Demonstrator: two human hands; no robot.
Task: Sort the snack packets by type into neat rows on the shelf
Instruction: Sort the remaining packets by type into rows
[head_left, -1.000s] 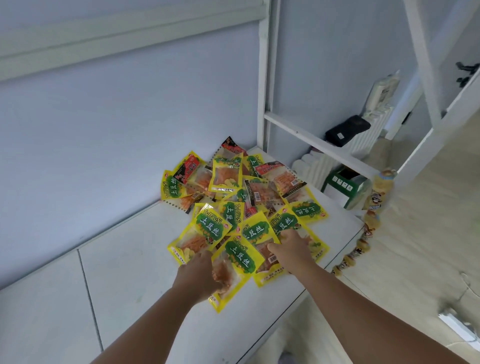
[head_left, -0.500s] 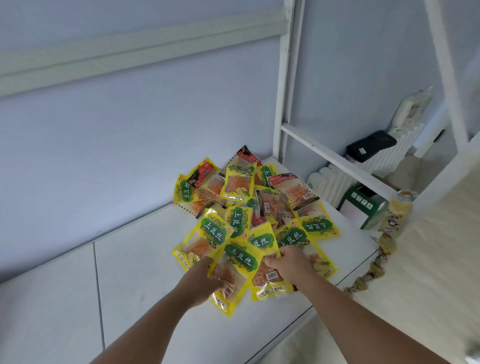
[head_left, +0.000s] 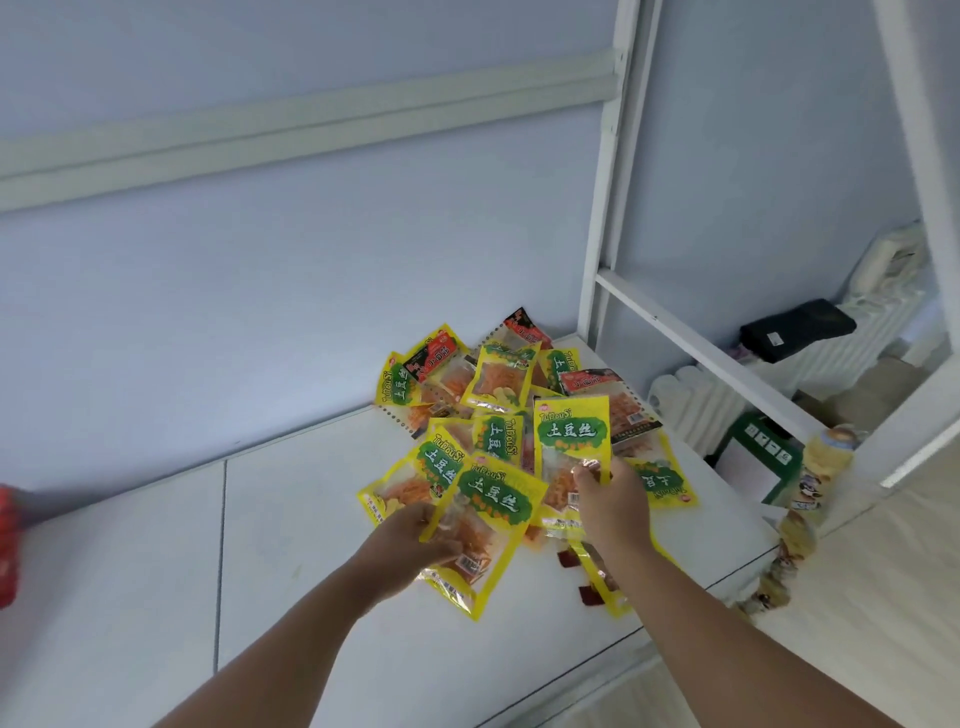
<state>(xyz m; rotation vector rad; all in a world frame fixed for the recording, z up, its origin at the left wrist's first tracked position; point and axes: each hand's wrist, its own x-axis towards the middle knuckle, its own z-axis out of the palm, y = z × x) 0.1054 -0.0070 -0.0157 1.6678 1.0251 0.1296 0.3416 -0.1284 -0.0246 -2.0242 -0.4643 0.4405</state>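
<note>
Lifted since a moment ago, the upright yellow packet (head_left: 571, 431) is pinched at its lower edge by the right hand (head_left: 613, 504); the left hand (head_left: 410, 540) curls round the tilted yellow packet (head_left: 493, 499), both over the packet pile (head_left: 493, 384) on the white shelf (head_left: 311, 545).

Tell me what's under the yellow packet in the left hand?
The left hand holds that yellow packet over the white shelf; it overlaps a second yellow packet. Anything else beneath is covered.
</note>
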